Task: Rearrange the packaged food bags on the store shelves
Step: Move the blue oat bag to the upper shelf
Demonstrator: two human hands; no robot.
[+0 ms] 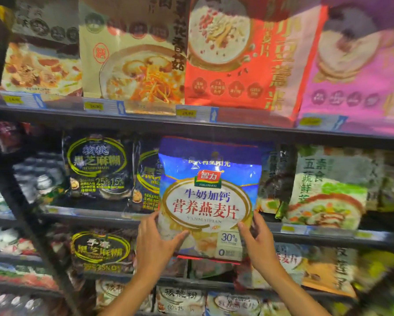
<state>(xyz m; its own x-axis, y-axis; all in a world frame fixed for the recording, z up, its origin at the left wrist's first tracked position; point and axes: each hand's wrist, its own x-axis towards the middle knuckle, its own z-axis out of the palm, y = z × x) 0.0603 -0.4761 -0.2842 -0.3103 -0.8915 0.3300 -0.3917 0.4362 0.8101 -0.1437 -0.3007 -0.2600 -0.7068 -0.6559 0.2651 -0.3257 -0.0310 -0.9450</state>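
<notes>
A blue and white oatmeal bag (208, 195) with a gold oval and red lettering is held upright in front of the middle shelf (95, 216). My left hand (156, 244) grips its lower left edge, thumb across the front. My right hand (258, 244) grips its lower right edge. The bag's bottom hangs below the shelf lip, in front of the bags behind it. Left of it stand two black sesame-paste bags (98, 166). To its right, a green vegetable-porridge bag (330, 190) leans on the same shelf.
The upper shelf (146, 120) carries large bags: beige mushroom (132, 53), red (253, 53), pink (360, 71). Yellow price tags line its edge. Lower shelves hold another black bag (101, 249) and several pale bags. A dark upright post (16, 197) runs down the left.
</notes>
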